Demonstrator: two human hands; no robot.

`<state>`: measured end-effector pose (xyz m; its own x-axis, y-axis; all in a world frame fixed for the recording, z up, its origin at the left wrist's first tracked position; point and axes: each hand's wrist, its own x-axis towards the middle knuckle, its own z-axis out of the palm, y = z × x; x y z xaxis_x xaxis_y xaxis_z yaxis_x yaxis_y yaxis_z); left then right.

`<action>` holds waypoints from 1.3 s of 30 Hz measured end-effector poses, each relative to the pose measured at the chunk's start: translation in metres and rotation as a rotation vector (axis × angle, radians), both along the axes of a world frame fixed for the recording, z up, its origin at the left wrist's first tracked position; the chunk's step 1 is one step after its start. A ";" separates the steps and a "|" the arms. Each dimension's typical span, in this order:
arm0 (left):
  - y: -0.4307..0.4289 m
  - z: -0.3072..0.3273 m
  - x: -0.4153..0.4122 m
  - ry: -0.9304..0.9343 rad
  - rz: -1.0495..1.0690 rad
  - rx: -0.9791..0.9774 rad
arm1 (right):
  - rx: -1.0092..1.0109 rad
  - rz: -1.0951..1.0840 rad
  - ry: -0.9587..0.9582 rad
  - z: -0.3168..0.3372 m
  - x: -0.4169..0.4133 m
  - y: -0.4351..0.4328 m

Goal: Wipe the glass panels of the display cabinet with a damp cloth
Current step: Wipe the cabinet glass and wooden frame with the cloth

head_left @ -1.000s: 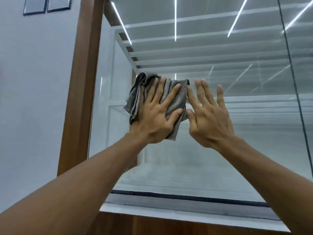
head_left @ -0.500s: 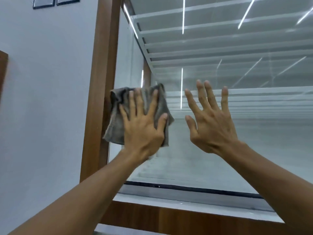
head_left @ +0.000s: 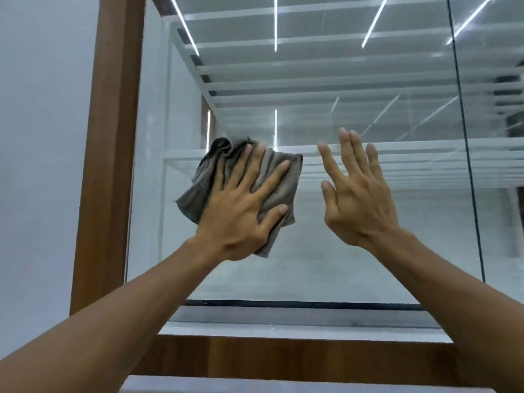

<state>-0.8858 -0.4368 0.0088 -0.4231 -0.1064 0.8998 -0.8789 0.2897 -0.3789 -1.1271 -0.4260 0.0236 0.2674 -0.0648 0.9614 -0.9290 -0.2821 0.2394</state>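
While the left hand [head_left: 241, 211] presses the grey cloth [head_left: 204, 191] flat against the glass panel [head_left: 312, 265], its fingers lie spread and straight over the fabric, not curled round it. A bunched corner of the cloth stands out at the hand's 11 o'clock, and a loose corner hangs below the heel of the palm at 5 o'clock.

At 3 o'clock of the cloth, near it but apart, the right hand [head_left: 360, 205] is raised with fingers straight and released, holding nothing — whether it touches the glass cannot be told.

At 9 o'clock of the cloth stands the wooden post [head_left: 110, 137], with a strip of bare glass between the two. At 3 o'clock of the right hand the pane runs wide to a dark vertical seam [head_left: 465, 137]. Towards 6 o'clock it continues down to a black strip [head_left: 283, 304] and then the wooden bottom rail [head_left: 283, 355]. Towards 12 o'clock the glass goes on to the picture's top edge — bright light lines show in it.
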 end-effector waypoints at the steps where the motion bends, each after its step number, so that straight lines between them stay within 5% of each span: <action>1: -0.002 0.004 0.003 0.014 -0.041 0.006 | 0.000 -0.008 0.013 -0.002 -0.017 0.001; 5: 0.000 0.042 -0.046 0.346 0.008 0.045 | -0.019 -0.055 0.051 -0.014 -0.057 0.003; 12: -0.001 0.015 -0.112 -0.034 -0.107 0.016 | -0.040 -0.109 0.034 -0.021 -0.090 0.005; 17: 0.006 0.049 -0.163 0.237 -0.015 0.004 | -0.047 -0.187 -0.040 -0.021 -0.120 0.011; 24: 0.002 0.008 -0.204 -0.101 -0.144 -0.045 | 0.003 -0.142 0.023 -0.030 -0.175 0.022; 29: 0.011 0.044 -0.266 0.109 -0.087 -0.001 | 0.009 -0.081 -0.175 -0.032 -0.197 0.023; 39: -0.001 0.014 -0.204 -0.076 -0.278 0.014 | 0.003 -0.106 -0.113 -0.022 -0.141 0.018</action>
